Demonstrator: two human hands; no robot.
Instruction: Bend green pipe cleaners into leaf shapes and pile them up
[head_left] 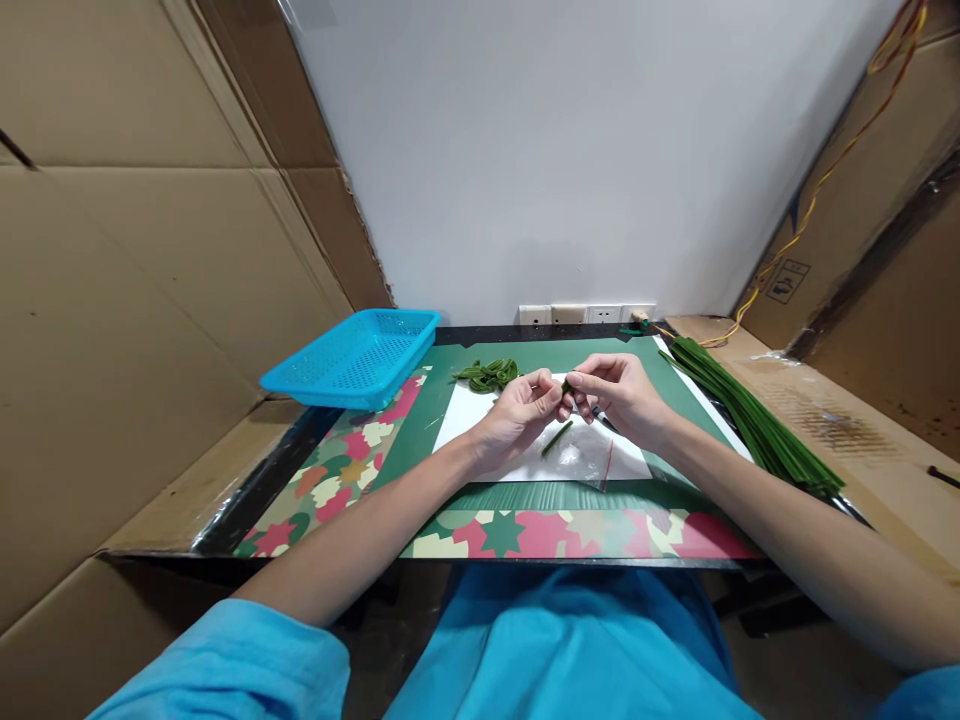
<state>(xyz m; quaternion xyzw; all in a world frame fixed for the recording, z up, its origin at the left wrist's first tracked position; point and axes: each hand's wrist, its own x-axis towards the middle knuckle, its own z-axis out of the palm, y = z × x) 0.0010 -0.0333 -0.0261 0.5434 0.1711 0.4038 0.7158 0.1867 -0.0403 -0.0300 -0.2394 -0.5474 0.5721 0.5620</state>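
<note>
Left hand (517,410) and right hand (619,392) both pinch the stem (566,386), fingertips nearly meeting; keep pinches close for neat bend.

Fingers of the left hand (517,410) and right hand (619,392) hide most of the green piece (566,385) pinched between them, the clear bag (581,462) at the white sheet's (472,415) front edge holds something too small to tell, and the right forearm (787,540) is cut off at the picture's right edge.
</note>
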